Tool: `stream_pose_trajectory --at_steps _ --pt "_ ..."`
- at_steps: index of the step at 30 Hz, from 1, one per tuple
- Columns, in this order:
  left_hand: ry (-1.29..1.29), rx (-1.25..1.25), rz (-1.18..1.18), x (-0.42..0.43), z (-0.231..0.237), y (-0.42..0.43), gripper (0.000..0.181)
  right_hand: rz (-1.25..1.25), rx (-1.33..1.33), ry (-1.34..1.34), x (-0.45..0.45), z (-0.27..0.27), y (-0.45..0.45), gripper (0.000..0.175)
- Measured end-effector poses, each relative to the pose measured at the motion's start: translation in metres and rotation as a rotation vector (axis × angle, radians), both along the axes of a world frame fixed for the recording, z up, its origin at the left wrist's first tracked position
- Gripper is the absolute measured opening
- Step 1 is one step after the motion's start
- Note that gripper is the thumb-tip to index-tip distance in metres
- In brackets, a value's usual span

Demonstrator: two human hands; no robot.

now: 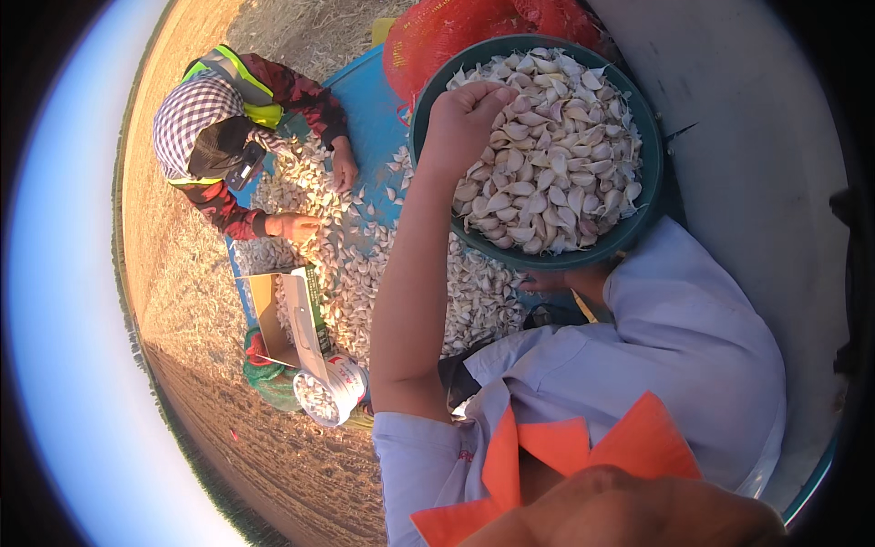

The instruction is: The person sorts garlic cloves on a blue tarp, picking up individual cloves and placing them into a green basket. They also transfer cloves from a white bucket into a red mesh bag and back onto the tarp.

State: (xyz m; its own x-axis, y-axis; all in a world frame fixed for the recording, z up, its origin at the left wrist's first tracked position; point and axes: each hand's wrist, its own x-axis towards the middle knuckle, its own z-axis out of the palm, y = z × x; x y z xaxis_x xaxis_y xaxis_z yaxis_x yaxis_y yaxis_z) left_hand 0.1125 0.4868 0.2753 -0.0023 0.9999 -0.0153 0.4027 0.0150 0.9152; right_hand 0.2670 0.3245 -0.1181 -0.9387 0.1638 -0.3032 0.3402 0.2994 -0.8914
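A dark green round plastic basin [653, 198] full of loose garlic cloves [547, 164] is in front of me. My left hand [468, 119] is above the cloves, inside the basin's rim, with its fingers curled and the thumb against them; whether a clove is between them cannot be told. Beneath the basin's near edge, my right hand [557, 279] is partly hidden, close to the cloves on the table; its grip does not show. More garlic cloves [355, 287] lie spread and heaped over a blue tabletop [369, 102].
Across the table a co-worker [225, 137] has both hands among cloves. An opened cardboard box [301, 321] and a white bucket [342, 390] of cloves stand at the table's left edge. Red mesh sacks [444, 41] lie behind the basin. A grey panel [752, 137] rises at the right.
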Motion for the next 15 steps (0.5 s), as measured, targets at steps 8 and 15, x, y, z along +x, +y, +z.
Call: stream_pose_trajectory --at_steps 8,15 --pt "0.311 -0.096 0.124 -0.048 0.032 -0.067 0.02 -0.035 0.156 0.109 0.002 0.005 0.0 0.069" --pt "0.838 -0.267 -0.011 0.001 0.023 -0.116 0.03 -0.177 0.172 0.306 0.005 0.011 -0.002 0.038"
